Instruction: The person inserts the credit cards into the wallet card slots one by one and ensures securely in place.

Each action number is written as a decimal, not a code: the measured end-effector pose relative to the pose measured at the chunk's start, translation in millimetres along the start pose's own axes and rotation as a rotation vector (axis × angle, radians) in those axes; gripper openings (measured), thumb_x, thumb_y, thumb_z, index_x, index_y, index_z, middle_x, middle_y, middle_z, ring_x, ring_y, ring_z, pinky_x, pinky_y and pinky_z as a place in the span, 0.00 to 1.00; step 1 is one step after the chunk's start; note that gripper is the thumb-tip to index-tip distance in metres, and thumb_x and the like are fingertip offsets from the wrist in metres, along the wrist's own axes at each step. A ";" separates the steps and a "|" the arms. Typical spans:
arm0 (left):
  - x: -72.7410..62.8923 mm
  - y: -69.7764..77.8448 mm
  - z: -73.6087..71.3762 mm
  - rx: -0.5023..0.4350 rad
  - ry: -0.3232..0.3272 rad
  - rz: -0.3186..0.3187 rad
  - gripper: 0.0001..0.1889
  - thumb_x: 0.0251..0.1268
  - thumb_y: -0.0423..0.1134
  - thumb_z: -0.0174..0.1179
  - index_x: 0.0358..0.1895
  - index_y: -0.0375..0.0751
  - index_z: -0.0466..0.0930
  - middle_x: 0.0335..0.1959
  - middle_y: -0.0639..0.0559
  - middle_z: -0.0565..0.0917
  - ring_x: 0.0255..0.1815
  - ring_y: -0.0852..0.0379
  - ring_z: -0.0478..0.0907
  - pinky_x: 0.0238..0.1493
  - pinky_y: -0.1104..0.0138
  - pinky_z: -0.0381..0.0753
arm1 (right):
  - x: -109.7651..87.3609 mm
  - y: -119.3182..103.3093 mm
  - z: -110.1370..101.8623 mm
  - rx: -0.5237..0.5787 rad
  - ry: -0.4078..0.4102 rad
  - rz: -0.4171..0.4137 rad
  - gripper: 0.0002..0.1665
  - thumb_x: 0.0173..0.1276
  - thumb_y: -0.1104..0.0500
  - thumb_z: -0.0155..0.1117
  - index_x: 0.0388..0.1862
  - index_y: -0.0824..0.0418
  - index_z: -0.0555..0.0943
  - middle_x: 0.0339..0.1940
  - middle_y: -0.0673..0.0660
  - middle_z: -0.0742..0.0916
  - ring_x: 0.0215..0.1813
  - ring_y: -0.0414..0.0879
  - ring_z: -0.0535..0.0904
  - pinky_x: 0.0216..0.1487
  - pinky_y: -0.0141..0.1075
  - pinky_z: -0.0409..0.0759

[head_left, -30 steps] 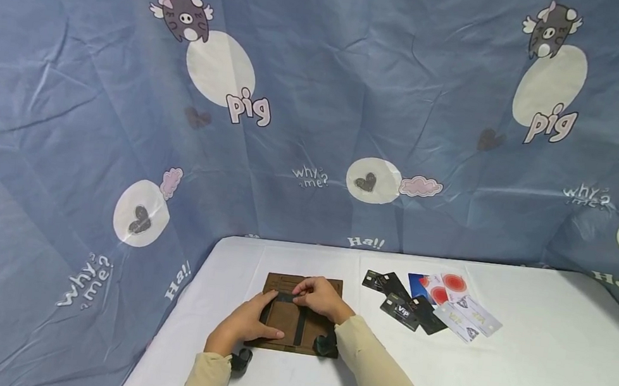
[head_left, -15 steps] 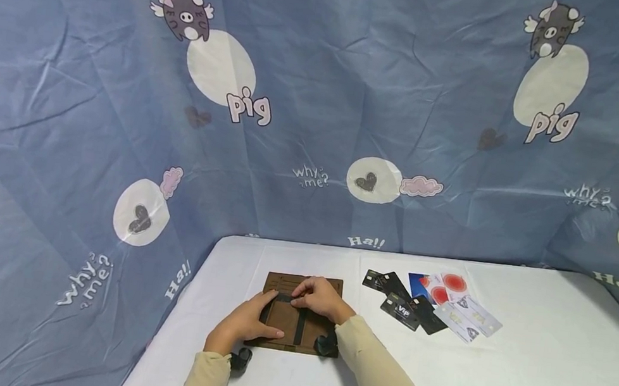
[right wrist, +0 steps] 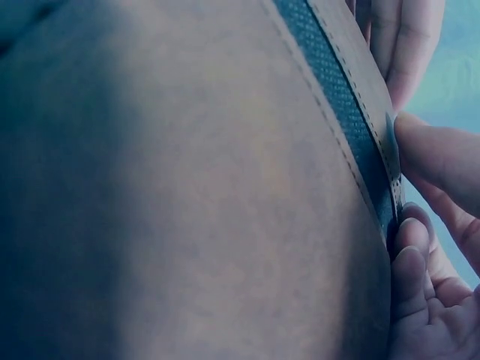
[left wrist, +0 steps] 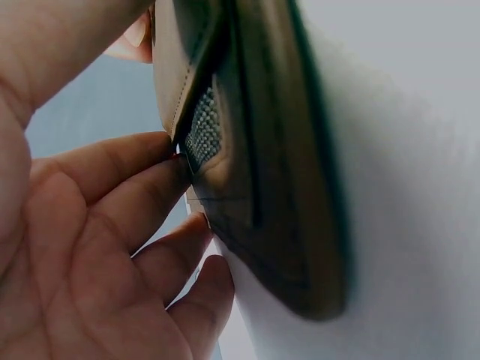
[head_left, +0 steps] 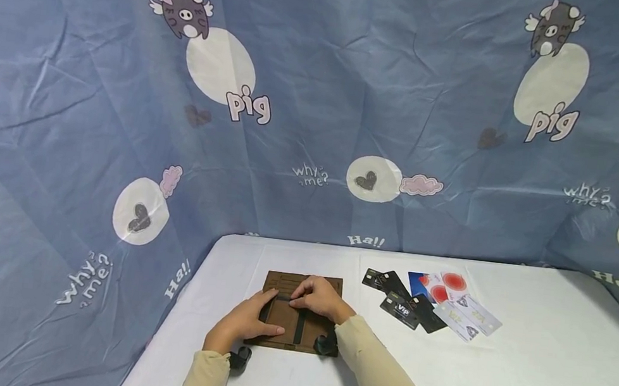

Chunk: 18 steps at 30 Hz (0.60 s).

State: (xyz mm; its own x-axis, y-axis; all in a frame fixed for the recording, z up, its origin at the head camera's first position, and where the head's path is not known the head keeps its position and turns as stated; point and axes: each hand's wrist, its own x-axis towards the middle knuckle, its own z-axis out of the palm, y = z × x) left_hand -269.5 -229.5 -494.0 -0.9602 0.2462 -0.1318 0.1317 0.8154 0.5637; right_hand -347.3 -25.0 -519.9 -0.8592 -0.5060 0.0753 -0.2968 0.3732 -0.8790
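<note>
A brown wallet [head_left: 284, 321] lies open on the white table, with dark elastic bands across its inside. My right hand [head_left: 323, 299] pinches the top edge of a black card [head_left: 284, 298], most of which is hidden in the wallet's left pocket. In the right wrist view the thumb [right wrist: 435, 154] is right at the pocket's stitched edge. My left hand [head_left: 242, 321] rests on the left side of the wallet, its thumb spread over the pocket and its fingertips near the pocket's upper corner. In the left wrist view its extended fingers [left wrist: 112, 165] touch the wallet's edge.
Right of the wallet, several black cards [head_left: 400, 310] lie loosely overlapped. Beside them are red-and-white cards [head_left: 453, 282], a blue card [head_left: 416, 284] and silver cards [head_left: 467, 316]. A blue printed curtain [head_left: 317, 124] hangs behind and left of the table [head_left: 524, 370].
The black card has slid down into the pocket, so only a thin dark strip of it shows now. My right hand has shifted slightly with it; the left hand stays in place.
</note>
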 end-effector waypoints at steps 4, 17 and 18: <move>0.1 0.5 -0.5 0.008 0.001 0.000 0.49 0.53 0.52 0.74 0.75 0.36 0.60 0.73 0.28 0.62 0.72 0.28 0.61 0.67 0.37 0.66 | -0.1 -0.6 -0.4 0.002 -0.007 -0.002 0.02 0.57 0.62 0.76 0.29 0.58 0.90 0.38 0.51 0.86 0.40 0.41 0.76 0.42 0.36 0.76; -0.1 3.1 -1.9 0.000 -0.004 0.000 0.49 0.53 0.51 0.74 0.75 0.35 0.60 0.74 0.29 0.62 0.73 0.28 0.60 0.68 0.37 0.64 | 0.8 0.9 -2.7 -0.006 -0.048 -0.036 0.04 0.54 0.61 0.78 0.29 0.59 0.90 0.37 0.51 0.85 0.40 0.39 0.77 0.45 0.35 0.77; -0.1 3.2 -1.9 -0.001 -0.005 -0.001 0.49 0.53 0.51 0.74 0.75 0.35 0.60 0.74 0.29 0.62 0.73 0.28 0.60 0.68 0.37 0.64 | 1.1 1.3 -2.7 -0.009 -0.051 -0.036 0.04 0.54 0.61 0.78 0.29 0.59 0.90 0.37 0.50 0.85 0.40 0.39 0.77 0.45 0.35 0.77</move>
State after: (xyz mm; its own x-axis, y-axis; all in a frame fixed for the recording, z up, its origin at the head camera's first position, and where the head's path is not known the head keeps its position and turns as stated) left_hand -269.4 -228.0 -490.6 -0.9591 0.2479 -0.1363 0.1305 0.8152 0.5642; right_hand -349.8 -22.9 -519.7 -0.8254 -0.5584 0.0828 -0.3314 0.3606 -0.8719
